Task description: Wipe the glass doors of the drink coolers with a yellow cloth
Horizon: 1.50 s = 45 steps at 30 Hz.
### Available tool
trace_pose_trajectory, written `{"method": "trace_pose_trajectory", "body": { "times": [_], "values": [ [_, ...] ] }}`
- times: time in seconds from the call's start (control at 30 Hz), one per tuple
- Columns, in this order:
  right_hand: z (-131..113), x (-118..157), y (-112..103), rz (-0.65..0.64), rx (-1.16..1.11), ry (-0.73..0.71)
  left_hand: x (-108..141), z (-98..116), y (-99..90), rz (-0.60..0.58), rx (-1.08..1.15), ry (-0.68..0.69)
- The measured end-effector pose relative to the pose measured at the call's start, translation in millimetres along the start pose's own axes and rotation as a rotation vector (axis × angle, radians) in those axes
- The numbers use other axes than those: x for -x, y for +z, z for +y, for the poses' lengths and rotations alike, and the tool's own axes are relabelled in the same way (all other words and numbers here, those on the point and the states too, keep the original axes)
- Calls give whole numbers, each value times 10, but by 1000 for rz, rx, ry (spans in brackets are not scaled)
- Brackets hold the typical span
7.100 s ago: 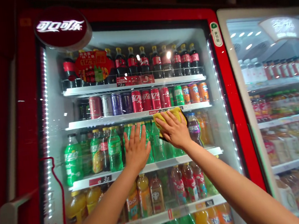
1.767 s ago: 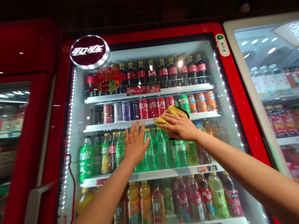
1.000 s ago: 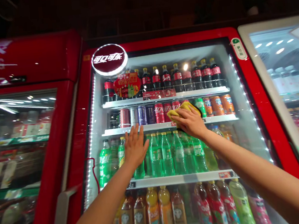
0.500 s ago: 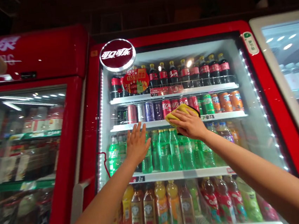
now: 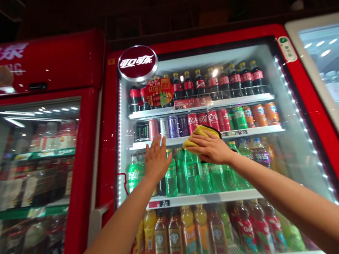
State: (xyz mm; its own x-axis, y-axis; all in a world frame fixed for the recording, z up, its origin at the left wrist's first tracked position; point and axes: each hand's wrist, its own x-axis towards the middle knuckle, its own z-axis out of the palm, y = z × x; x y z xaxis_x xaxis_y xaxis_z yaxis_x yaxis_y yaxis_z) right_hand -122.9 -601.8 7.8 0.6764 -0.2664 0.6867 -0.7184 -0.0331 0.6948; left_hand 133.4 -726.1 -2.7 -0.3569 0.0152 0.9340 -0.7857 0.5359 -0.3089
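A red-framed drinks fridge [image 5: 302, 102] with a glass door fills the middle of the view. My left hand [image 5: 157, 160] lies on the glass, fingers spread and holding nothing, in front of the green bottles' upper left part. To its right, my right hand [image 5: 211, 146] presses a yellow cloth [image 5: 201, 134] with a dark edge against the glass, near the second shelf's edge. Part of the cloth is hidden under the palm. Behind the door stand cola bottles [image 5: 200, 85], cans [image 5: 174, 126], green bottles [image 5: 191, 174] and juice bottles [image 5: 189, 231].
A round lit sign [image 5: 137, 63] and a red sticker [image 5: 159, 93] are at the door's upper left. A grey handle [image 5: 95, 224] juts out at lower left. Another red fridge [image 5: 92, 118] stands left, a white-framed one [image 5: 293, 31] right.
My right hand and the cloth have moved left and slightly down across the glass, closer to my left hand. The fridge has shifted slightly right in the view.
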Motion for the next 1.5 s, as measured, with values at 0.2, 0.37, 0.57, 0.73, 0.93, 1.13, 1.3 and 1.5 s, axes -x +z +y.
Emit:
{"method": "trace_pose_trajectory", "body": {
  "times": [0.2,0.37,0.57,0.73,0.93,1.13,1.3,1.5],
  "values": [
    [99,-451,48,123,93,386,48,-249,8,-2,-24,-42],
    [-350,-883,248,119,69,444,77,-249,36,11,-26,-44],
    [-214,-447,140,13,-25,-34,145,-415,5,-17,-11,-23],
    [-70,-669,176,107,45,241,263,-727,-48,-39,-49,-31],
    [-620,-1442,442,173,56,495,370,-889,-13,-6,-63,-28],
    [-665,-1100,387,77,-41,69,475,-1003,7,15,-57,8],
    [-500,-1151,408,171,5,278,564,-1227,-5,-3,-92,12],
    [-909,-1861,647,225,34,470,618,-1356,-4,-4,-101,-6]
  ]
}}
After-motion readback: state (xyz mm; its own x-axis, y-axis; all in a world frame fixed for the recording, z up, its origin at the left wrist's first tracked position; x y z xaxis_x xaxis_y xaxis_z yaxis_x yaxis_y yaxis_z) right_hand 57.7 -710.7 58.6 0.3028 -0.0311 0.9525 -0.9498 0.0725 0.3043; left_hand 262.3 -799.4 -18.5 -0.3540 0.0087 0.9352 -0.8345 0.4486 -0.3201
